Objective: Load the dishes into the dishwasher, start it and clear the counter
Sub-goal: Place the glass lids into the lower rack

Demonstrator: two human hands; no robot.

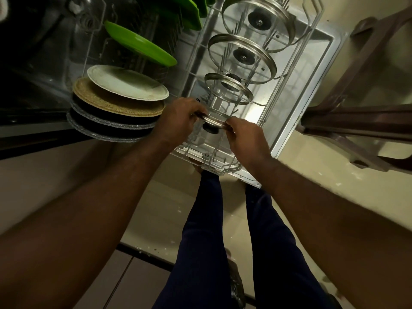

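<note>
Both hands meet at frame centre: the left hand [178, 118] and the right hand [247, 139] pinch opposite edges of a small glass lid [214, 120] by its steel rim, holding it tilted over the near end of the wire rack [225, 169]. Three larger lids [242, 55] stand on edge in the rack behind it, toward the top. Stacked plates [127, 82] sit at left.

Forearms [93, 192] bare; trousers [200, 241] dark navy, close-fitting

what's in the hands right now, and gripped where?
One small glass lid, held by its metal rim. The left hand pinches the rim's left edge, the right hand its right edge.
</note>
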